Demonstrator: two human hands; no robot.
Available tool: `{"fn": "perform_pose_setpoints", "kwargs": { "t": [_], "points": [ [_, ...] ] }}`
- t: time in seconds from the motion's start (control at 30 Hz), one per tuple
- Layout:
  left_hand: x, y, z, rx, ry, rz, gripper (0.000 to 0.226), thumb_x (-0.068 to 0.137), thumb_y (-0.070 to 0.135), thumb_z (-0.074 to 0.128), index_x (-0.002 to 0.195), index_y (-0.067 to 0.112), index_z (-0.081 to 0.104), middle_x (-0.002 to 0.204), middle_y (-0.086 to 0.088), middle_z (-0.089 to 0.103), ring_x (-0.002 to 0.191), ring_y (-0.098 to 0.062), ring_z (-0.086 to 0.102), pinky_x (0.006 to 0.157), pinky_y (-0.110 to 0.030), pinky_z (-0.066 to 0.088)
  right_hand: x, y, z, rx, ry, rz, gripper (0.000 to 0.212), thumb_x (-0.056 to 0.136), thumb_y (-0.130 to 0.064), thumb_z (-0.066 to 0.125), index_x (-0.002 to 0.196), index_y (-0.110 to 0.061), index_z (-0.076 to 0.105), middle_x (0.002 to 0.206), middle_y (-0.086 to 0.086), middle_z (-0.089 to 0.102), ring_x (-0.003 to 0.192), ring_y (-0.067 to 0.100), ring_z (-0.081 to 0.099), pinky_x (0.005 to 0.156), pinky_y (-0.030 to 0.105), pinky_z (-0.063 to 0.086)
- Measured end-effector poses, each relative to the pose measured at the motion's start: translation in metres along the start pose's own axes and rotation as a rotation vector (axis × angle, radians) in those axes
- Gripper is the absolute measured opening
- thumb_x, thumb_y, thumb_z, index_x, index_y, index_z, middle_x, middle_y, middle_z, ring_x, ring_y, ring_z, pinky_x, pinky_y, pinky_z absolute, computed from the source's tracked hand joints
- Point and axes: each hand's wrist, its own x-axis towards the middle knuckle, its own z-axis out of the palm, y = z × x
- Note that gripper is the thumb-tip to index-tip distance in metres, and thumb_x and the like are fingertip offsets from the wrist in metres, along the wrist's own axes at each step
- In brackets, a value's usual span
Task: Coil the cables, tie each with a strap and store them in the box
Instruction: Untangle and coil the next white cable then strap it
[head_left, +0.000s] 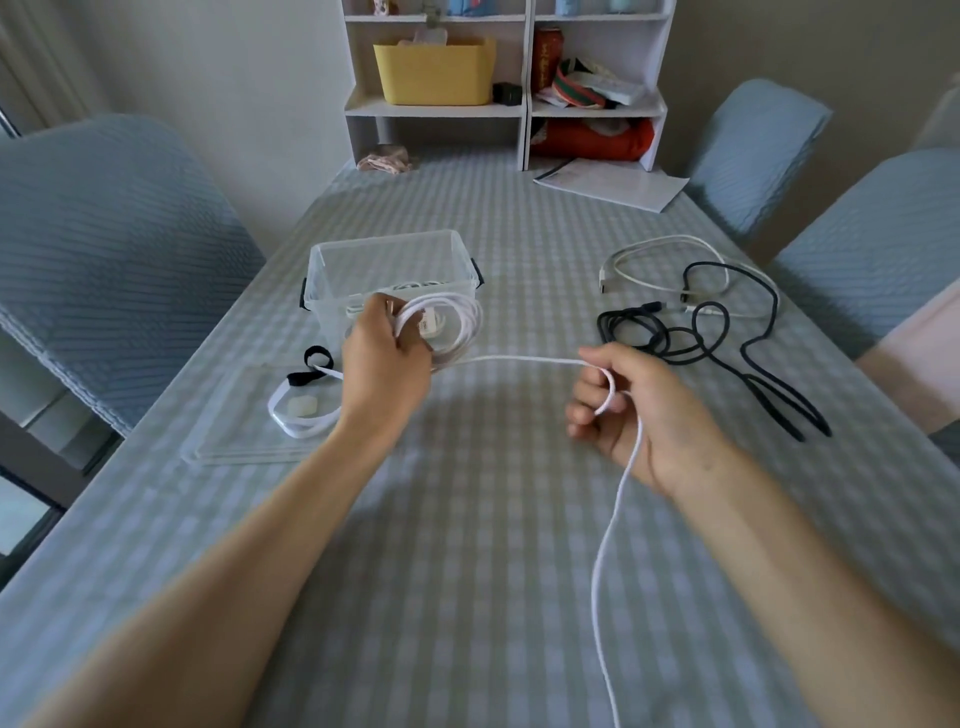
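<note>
Both hands' fingers (592, 387) grip the white cable (519, 359) between clear box (332, 260) and black cables (727, 332).

White cable (608, 571) runs off bottom edge.

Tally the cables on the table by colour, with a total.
White: 3, the white cable held in the left hand and right hand, a loose one, one near the strap.
Black: 1, the black cable.
Total: 4.
</note>
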Motion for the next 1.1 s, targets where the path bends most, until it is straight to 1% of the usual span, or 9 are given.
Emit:
{"fn": "perform_pose_setpoints", "kwargs": {
  "t": [0.07, 0.17, 0.3, 0.47, 0.6, 0.7, 0.9, 1.0, 1.1],
  "points": [
    [0.003, -0.004, -0.002, 0.0, -0.008, -0.048, 0.022, 0.097, 0.012, 0.044, 0.083, 0.027, 0.049, 0.075, 0.004, 0.06, 0.074, -0.026, 0.06, 0.064, -0.033, 0.044, 0.002, -0.004, -0.008, -0.116, 0.103, -0.083, 0.041, 0.094, -0.019, 0.054, 0.055, -0.017, 0.043, 0.042, -0.003, 0.026, 0.041, 0.017, 0.04, 0.051, 0.028, 0.039],
    [0.005, -0.008, 0.002, 0.021, -0.047, -0.07, 0.017, 0.098, 0.015, 0.045, 0.085, 0.022, 0.052, 0.074, -0.002, 0.061, 0.069, -0.031, 0.06, 0.06, -0.035, 0.044, 0.001, -0.003, -0.014, -0.702, 0.171, -0.256, 0.036, 0.094, -0.031, 0.063, 0.061, -0.015, 0.06, 0.041, -0.005, 0.045, 0.045, 0.014, 0.052, 0.058, 0.028, 0.043],
    [-0.006, -0.001, 0.011, 0.087, -0.096, 0.003, 0.008, 0.096, 0.009, 0.048, 0.093, 0.011, 0.055, 0.083, -0.01, 0.068, 0.077, -0.029, 0.065, 0.063, -0.035, 0.048, -0.008, 0.002, -0.005, -0.981, 0.017, -0.358, 0.036, 0.087, -0.053, 0.065, 0.075, -0.02, 0.073, 0.058, -0.011, 0.064, 0.054, -0.002, 0.056, 0.062, 0.017, 0.041],
    [-0.012, 0.005, 0.012, 0.095, -0.107, 0.038, 0.014, 0.093, 0.005, 0.046, 0.087, 0.016, 0.052, 0.085, -0.009, 0.068, 0.079, -0.025, 0.064, 0.059, -0.019, 0.043, -0.006, 0.012, -0.004, -1.295, -0.195, -0.487, 0.019, 0.078, -0.037, 0.081, 0.069, -0.025, 0.07, 0.061, -0.013, 0.063, 0.057, 0.003, 0.053, 0.056, 0.021, 0.04],
    [-0.014, 0.003, 0.008, 0.096, -0.124, 0.025, 0.01, 0.094, 0.007, 0.046, 0.089, 0.012, 0.054, 0.085, -0.011, 0.068, 0.08, -0.028, 0.063, 0.064, -0.031, 0.047, -0.011, 0.015, -0.007, -1.256, -0.172, -0.578, 0.03, 0.089, -0.028, 0.071, 0.061, -0.031, 0.06, 0.052, -0.011, 0.051, 0.052, 0.005, 0.043, 0.053, 0.018, 0.032],
    [-0.016, 0.002, 0.006, 0.054, -0.155, -0.023, 0.01, 0.094, 0.011, 0.045, 0.089, 0.012, 0.054, 0.082, -0.01, 0.067, 0.071, -0.031, 0.062, 0.06, -0.04, 0.048, -0.022, 0.02, -0.008, -1.116, -0.139, -0.559, 0.015, 0.086, -0.028, 0.075, 0.072, -0.026, 0.07, 0.061, -0.012, 0.063, 0.057, 0.004, 0.051, 0.059, 0.022, 0.04],
    [-0.035, 0.021, 0.003, -0.2, -0.199, -0.227, 0.019, 0.095, 0.003, 0.035, 0.095, 0.008, 0.053, 0.066, -0.007, 0.051, 0.045, -0.018, 0.039, 0.038, -0.019, 0.028, -0.052, 0.031, -0.004, -1.184, -0.086, -0.608, 0.034, 0.091, -0.028, 0.068, 0.06, -0.036, 0.057, 0.059, -0.021, 0.057, 0.058, 0.004, 0.05, 0.058, 0.017, 0.035],
    [-0.045, 0.021, -0.003, -0.105, -0.185, -0.125, 0.014, 0.096, 0.007, 0.041, 0.094, 0.007, 0.055, 0.069, -0.008, 0.059, 0.054, -0.025, 0.051, 0.047, -0.028, 0.041, -0.067, 0.035, 0.001, -1.168, -0.043, -0.676, 0.02, 0.092, -0.031, 0.065, 0.073, -0.028, 0.07, 0.073, -0.015, 0.068, 0.071, 0.009, 0.063, 0.069, 0.027, 0.048],
    [-0.058, 0.018, -0.008, 0.063, -0.175, 0.004, 0.014, 0.096, 0.011, 0.048, 0.089, 0.004, 0.057, 0.077, -0.019, 0.066, 0.068, -0.034, 0.059, 0.064, -0.045, 0.049, -0.073, 0.03, 0.005, -1.087, 0.084, -0.615, 0.02, 0.095, -0.023, 0.061, 0.079, -0.02, 0.074, 0.065, -0.007, 0.071, 0.062, 0.007, 0.065, 0.065, 0.024, 0.049]
  ]
}}
